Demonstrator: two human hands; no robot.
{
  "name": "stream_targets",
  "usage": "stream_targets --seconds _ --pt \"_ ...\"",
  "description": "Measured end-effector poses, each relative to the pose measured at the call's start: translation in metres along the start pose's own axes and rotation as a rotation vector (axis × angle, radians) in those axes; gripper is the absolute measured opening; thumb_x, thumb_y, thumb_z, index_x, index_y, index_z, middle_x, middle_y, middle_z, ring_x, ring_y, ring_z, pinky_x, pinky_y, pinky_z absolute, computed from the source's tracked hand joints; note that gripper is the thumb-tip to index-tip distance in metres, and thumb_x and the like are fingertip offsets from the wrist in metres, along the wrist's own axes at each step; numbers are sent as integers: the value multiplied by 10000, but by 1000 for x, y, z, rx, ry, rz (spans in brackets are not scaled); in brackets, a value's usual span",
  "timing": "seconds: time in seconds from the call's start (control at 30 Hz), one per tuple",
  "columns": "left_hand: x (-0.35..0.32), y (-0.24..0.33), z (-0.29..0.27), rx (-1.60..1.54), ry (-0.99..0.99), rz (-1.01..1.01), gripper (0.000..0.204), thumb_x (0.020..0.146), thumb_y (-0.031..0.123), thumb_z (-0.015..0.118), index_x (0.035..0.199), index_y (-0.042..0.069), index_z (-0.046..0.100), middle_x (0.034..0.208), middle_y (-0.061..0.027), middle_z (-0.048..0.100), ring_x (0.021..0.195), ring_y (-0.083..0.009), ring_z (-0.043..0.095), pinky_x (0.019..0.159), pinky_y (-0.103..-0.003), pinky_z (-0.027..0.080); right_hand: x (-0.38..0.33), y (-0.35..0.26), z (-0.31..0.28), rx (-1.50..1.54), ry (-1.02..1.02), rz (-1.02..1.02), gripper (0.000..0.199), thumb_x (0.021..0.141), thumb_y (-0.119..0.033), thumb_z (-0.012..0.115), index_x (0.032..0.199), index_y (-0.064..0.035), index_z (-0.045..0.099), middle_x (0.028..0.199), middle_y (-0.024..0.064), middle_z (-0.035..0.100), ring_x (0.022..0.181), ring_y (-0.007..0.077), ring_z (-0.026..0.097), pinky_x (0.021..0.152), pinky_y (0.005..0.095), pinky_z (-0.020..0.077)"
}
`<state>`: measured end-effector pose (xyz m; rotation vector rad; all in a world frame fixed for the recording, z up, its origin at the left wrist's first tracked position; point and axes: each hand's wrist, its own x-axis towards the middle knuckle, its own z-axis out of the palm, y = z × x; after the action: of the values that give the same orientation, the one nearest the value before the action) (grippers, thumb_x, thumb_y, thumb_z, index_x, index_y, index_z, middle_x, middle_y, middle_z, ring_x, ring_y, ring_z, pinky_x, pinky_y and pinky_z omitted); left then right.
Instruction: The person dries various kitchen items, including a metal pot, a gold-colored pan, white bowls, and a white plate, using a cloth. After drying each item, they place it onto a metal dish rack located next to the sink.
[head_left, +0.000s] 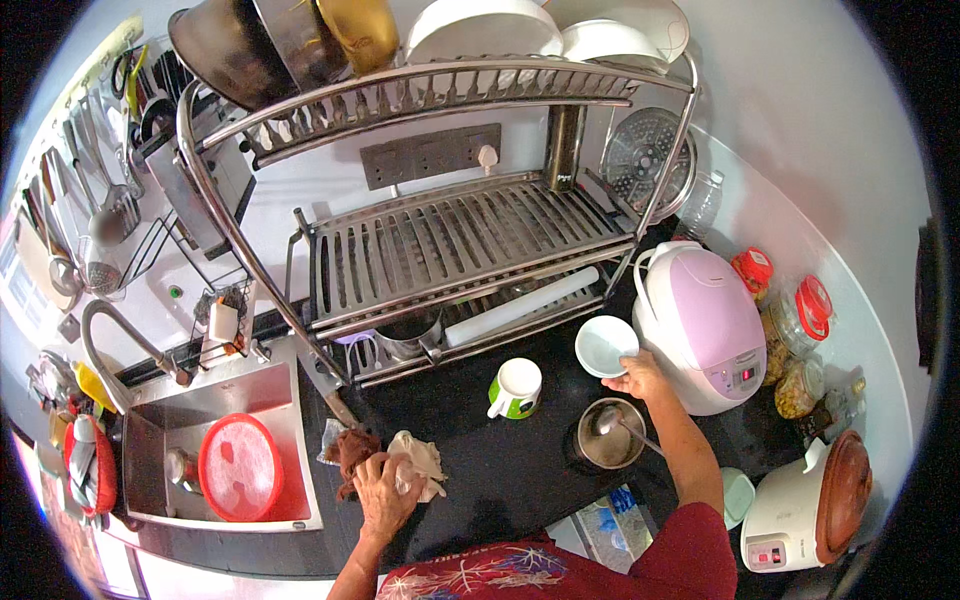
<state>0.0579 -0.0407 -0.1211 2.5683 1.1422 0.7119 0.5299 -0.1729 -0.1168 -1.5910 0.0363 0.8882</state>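
My right hand grips the rim of a small white bowl, tilted so its inside shows, beside the pink and white rice cooker. Below it on the dark counter stands a metal pot with a ladle resting inside. At the counter's left, next to the sink, my left hand is closed on a bunched cream cloth. A brown cloth lies against the fingers, which partly hide both cloths. Between my hands sits a green and white mug.
A steel dish rack spans the counter's back, with pots and bowls on top. The sink at left holds a red basin. Red-lidded jars and a brown-lidded cooker stand at right.
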Motion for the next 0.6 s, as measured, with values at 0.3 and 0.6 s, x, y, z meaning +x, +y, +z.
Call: stream_targets --seconds 0.3,0.6 --pt "2 0 7 -64 -100 173 396 601 183 800 957 132 633 1102 -106 500 963 -320 467 816 -425 412 -75 -38 39 -266 -37 -482 466 898 -137 451 1326 23 360 1165 247 507 774 295 658 429 343 583" --pt "3 -7 11 -138 -112 165 315 608 181 793 873 123 633 1029 -96 506 904 -320 470 765 -420 432 -176 -105 79 -568 29 -910 422 895 -121 439 1309 -44 424 1063 244 585 789 307 658 457 335 591"
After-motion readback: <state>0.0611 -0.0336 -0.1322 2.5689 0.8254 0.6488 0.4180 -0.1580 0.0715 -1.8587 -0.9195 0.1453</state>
